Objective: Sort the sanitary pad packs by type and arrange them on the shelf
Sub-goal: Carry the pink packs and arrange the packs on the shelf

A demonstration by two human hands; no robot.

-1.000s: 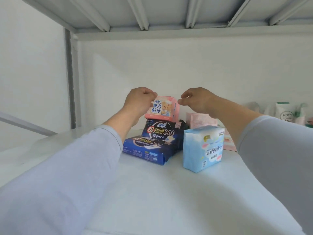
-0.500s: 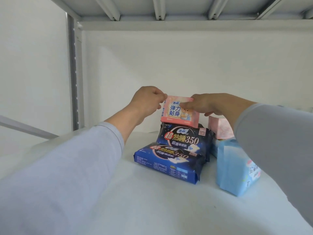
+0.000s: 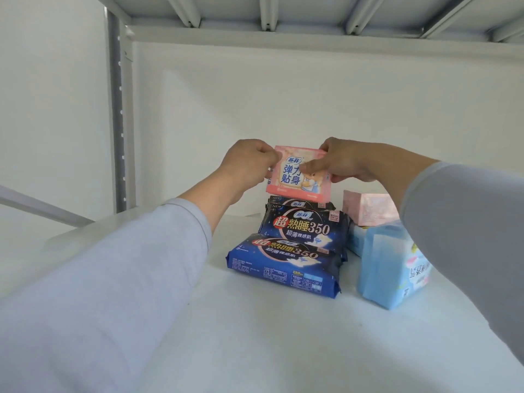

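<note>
A small pink pad pack (image 3: 295,180) with blue lettering stands upright on top of the dark blue packs. My left hand (image 3: 249,163) pinches its left edge and my right hand (image 3: 340,163) grips its right side, thumb across the front. Below it, upright dark blue "350" packs (image 3: 304,228) lean at the back and another dark blue pack (image 3: 286,265) lies flat in front. A light blue pack (image 3: 394,265) stands to the right, with a pale pink pack (image 3: 368,208) behind it.
The white shelf board (image 3: 255,336) runs toward me. A grey perforated upright post (image 3: 117,123) stands at the back left, and the ribbed underside of the shelf above (image 3: 269,12) is overhead. A white wall closes the back.
The view has shifted left and closer. My right hand went from fingertips near the pink pack's top corner to gripping its right side; the pack stays on the dark blue packs.
</note>
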